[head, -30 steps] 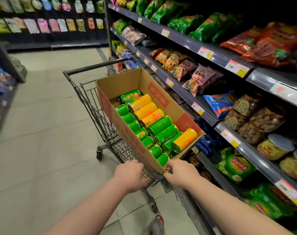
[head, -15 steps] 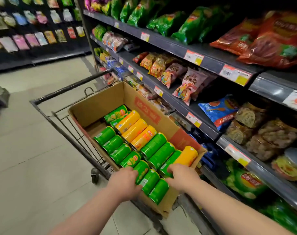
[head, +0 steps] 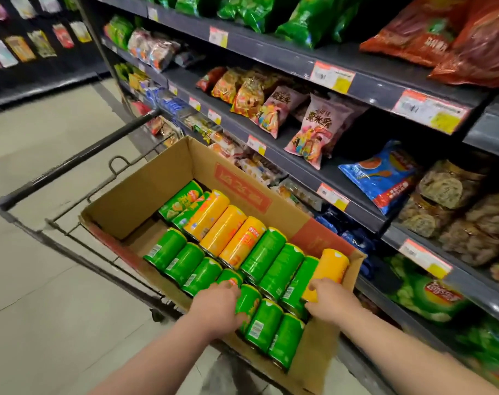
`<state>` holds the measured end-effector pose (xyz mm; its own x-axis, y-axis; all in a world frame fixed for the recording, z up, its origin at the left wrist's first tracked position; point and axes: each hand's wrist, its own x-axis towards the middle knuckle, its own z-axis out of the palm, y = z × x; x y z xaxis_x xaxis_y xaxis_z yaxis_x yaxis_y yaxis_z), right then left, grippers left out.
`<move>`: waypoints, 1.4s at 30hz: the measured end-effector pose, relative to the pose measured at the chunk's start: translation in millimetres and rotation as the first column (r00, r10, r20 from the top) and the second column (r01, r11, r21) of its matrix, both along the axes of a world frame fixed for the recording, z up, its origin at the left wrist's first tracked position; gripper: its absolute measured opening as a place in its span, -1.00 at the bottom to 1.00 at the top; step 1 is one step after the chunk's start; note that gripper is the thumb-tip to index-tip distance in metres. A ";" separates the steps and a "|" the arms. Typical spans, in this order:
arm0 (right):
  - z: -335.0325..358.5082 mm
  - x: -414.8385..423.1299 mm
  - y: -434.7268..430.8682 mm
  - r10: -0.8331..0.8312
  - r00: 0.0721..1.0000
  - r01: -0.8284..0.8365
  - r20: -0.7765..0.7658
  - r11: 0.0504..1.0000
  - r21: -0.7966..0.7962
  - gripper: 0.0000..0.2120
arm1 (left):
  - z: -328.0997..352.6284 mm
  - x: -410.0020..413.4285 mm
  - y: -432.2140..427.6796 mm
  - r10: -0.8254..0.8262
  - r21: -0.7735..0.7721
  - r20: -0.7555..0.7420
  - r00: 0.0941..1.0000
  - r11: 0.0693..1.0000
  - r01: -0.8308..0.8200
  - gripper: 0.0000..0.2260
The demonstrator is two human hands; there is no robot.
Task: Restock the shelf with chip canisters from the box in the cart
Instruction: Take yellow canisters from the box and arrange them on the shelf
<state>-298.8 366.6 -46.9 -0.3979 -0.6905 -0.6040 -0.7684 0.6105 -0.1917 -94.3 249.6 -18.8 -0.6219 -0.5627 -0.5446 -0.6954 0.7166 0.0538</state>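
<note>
A cardboard box (head: pixel 145 195) lies in the wire cart (head: pixel 71 163), filled with green chip canisters (head: pixel 267 253) and yellow chip canisters (head: pixel 224 230) lying on their sides. My left hand (head: pixel 215 307) is inside the box at its near end, with fingers and thumb curled around a short green canister (head: pixel 249 300). My right hand (head: pixel 332 305) is closed over the near end of the yellow canister (head: pixel 332 265) that lies against the box's right wall. The shelf (head: pixel 296 163) stands directly to the right of the cart.
The shelf rack holds snack bags (head: pixel 316 129), a blue chip bag (head: pixel 381 173), green chip bags (head: pixel 431 297) lower down and price tags (head: pixel 332 76) on the edges. Tiled floor (head: pixel 43 323) lies to the left; another rack (head: pixel 28 47) stands at the far end.
Both hands left the cart's near rim and reached forward into the box, closing on canisters. The view has moved closer to the box and the shelf.
</note>
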 end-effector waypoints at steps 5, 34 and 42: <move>-19.2 1.7 -22.2 -0.282 0.959 0.281 0.018 0.959 0.031 -0.43 | -4.9 4.3 -62.7 -0.082 0.023 0.015 0.997 0.996 0.082 -0.52; -92.5 9.9 -63.0 -0.949 0.055 0.998 0.309 0.056 -0.008 -0.17 | -70.0 -37.6 -223.1 -0.162 -0.055 -0.034 0.986 0.986 0.160 -0.25; -89.6 34.7 -70.2 -0.933 0.035 0.998 0.358 0.054 0.044 -0.14 | -80.5 -51.7 -246.8 0.237 0.115 -0.211 0.948 0.969 -0.217 -0.13</move>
